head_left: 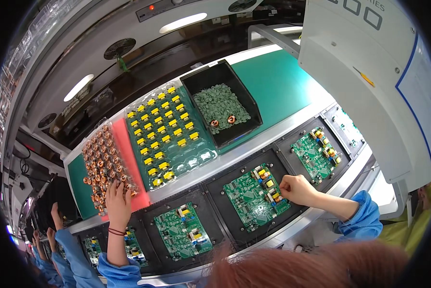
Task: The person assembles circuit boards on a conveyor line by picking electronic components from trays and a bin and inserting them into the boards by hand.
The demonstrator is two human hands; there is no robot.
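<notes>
Over the near edge of a batch of copper-wound coils [102,161], my left hand [118,204] reaches with its fingers stretched out and slightly apart, touching the coils there. Whether a coil is between the fingertips is hidden. My right hand [299,190] is closed in a pinch at the right edge of a green circuit board [244,204], beside its row of yellow, white and copper-coloured parts. What those fingers grip, if anything, is not visible. The board lies flat in a black carrier [215,192].
More boards [182,235] [309,156] sit in carriers along the line. Behind stand a clear tray of yellow components [208,156], pink foam [124,149] and a black bin [251,93] with greenish discs and two coils. A white machine [359,96] rises at right; co-workers' blue sleeves [73,254] show at left.
</notes>
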